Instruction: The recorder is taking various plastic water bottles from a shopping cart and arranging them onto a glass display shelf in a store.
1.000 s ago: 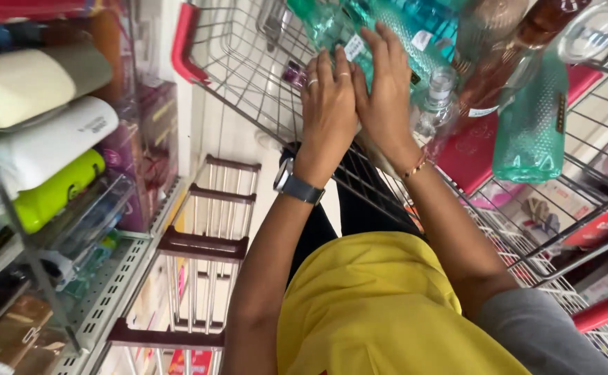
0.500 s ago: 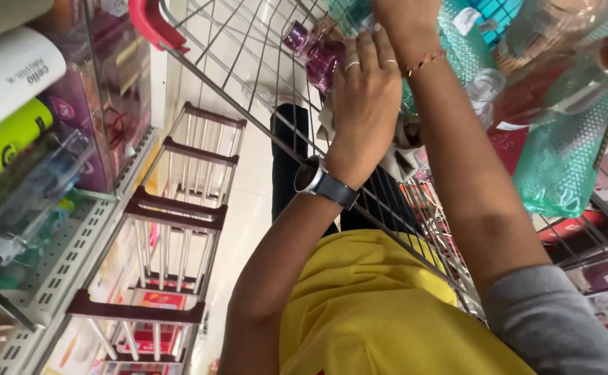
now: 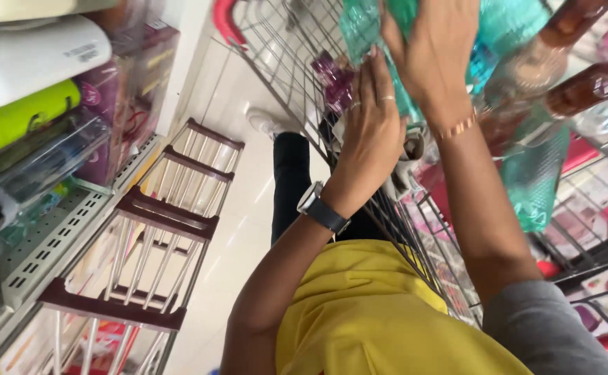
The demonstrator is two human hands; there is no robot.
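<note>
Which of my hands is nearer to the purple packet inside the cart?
Left. The left hand lies against the cart's wire side, its fingertips right beside the purple packet. The right hand is farther off, up on the teal plastic pack.

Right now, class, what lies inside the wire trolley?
Inside the wire trolley: teal packets under both hands, brown bottles, a purple item. Anything beneath the hands is covered.

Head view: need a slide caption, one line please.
Both hands, left and right, handle teal packs in a wire cart.
</note>
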